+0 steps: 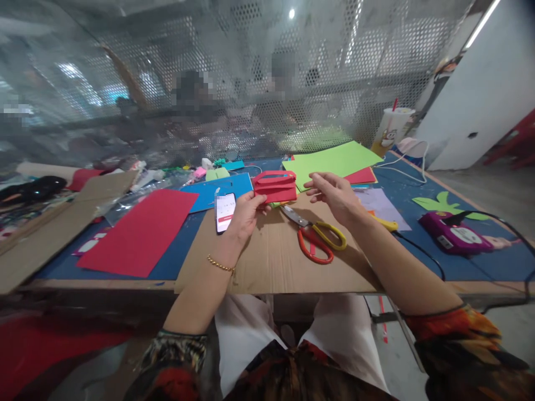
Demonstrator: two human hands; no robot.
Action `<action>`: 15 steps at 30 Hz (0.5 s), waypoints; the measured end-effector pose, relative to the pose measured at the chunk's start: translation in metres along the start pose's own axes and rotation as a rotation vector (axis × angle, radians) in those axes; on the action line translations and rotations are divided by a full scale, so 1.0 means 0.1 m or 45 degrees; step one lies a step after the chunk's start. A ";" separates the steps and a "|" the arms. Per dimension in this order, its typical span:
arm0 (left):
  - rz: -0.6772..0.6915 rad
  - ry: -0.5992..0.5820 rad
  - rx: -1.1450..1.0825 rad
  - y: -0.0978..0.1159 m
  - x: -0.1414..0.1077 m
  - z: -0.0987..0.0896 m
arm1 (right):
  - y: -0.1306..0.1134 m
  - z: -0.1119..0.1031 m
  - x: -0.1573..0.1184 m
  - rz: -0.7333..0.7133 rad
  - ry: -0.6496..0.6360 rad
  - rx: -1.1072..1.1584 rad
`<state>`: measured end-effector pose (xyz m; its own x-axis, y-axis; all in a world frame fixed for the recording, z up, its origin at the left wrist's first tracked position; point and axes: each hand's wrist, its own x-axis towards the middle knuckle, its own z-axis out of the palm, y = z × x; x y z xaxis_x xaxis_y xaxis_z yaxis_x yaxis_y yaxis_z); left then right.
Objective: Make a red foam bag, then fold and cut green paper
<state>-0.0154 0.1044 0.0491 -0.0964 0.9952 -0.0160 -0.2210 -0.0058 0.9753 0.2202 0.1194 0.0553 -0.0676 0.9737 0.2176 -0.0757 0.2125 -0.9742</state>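
My left hand (246,211) grips the lower left corner of a small red bag-shaped piece (276,190) with a strap-like handle along its top, held up over the table. To its right, my right hand (330,192) is raised with fingers apart and nothing in them, a short gap from the red piece. Beneath both hands lie scissors (307,224) with one yellow and one orange handle, on a sheet of brown cardboard (259,262). A lit phone (224,211) rests just left of my left hand.
Left of the cardboard lies a red sheet (142,234), partly near a blue sheet (234,186). Light green sheets (338,161) lie behind my right hand. A purple box with a cable (455,234) and a drink cup (393,128) stand at the right. A perforated metal screen (326,72) rises behind.
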 end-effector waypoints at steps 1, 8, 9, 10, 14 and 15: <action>-0.005 0.014 0.001 0.02 0.01 -0.01 | 0.01 -0.02 0.02 -0.038 0.033 -0.048; -0.067 -0.034 0.064 0.02 0.03 0.05 | 0.03 -0.05 0.18 -0.512 0.033 -0.670; -0.077 -0.051 0.070 0.02 0.02 0.07 | 0.01 -0.04 0.20 -0.550 0.005 -0.729; -0.084 -0.071 0.076 0.02 0.01 0.08 | -0.03 -0.04 0.22 -0.566 -0.032 -0.774; -0.091 -0.181 0.089 0.09 -0.09 0.14 | -0.15 -0.01 0.25 -0.521 -0.193 -0.892; -0.087 -0.210 0.091 0.12 -0.12 0.14 | -0.18 0.00 0.24 -0.508 -0.207 -0.907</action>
<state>-0.0029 0.0940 0.0637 0.0782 0.9956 -0.0524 -0.1512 0.0638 0.9864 0.2196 0.1387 0.0778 -0.3160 0.8018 0.5072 0.5194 0.5936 -0.6147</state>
